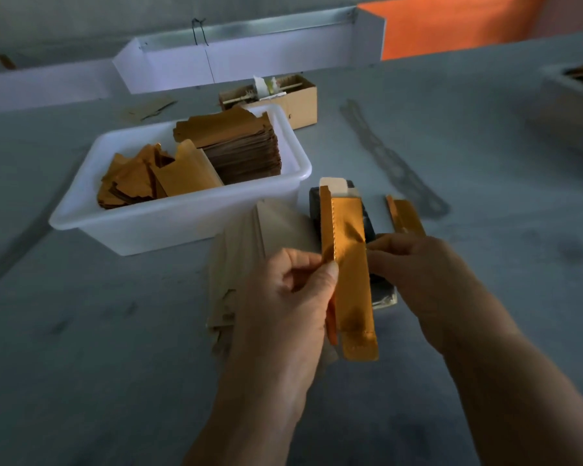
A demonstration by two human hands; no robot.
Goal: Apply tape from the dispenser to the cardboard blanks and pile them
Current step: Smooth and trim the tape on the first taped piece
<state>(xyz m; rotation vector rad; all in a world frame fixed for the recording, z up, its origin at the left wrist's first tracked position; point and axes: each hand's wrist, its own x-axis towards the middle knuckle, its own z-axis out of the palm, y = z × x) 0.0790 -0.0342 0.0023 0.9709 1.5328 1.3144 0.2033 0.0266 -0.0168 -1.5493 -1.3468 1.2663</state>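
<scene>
Two hands at work above grey table (81, 364). Left hand (290, 297): fingers curled, thumb and forefinger pinching left edge of gold blank (349, 264) at about mid-length. Right hand (418, 274): fingertips drawn together at blank's right edge, level with left pinch; whether gripping blank or tape cannot be told. Blank held up lengthwise, long and narrow, shiny gold face toward camera, crease-marked near middle, serrated line along left fold, narrow flap folded at left, rounded tab at near end. Dispenser (381, 290) directly behind and under blank, dark body, mostly hidden; pale roll end (335, 186) showing past blank's far tip. Pile (249, 250) of blanks, dull side up, fanned on table just left of dispenser, under left hand. Second gold blank (406, 216) flat on table just right of dispenser. White tub (169, 223) farther left: neat stack (239, 149) of blanks at its right end, loose gold pieces (138, 183) at its left. Small cardboard box (297, 102) beyond tub. White trough (249, 62) along far edge.
</scene>
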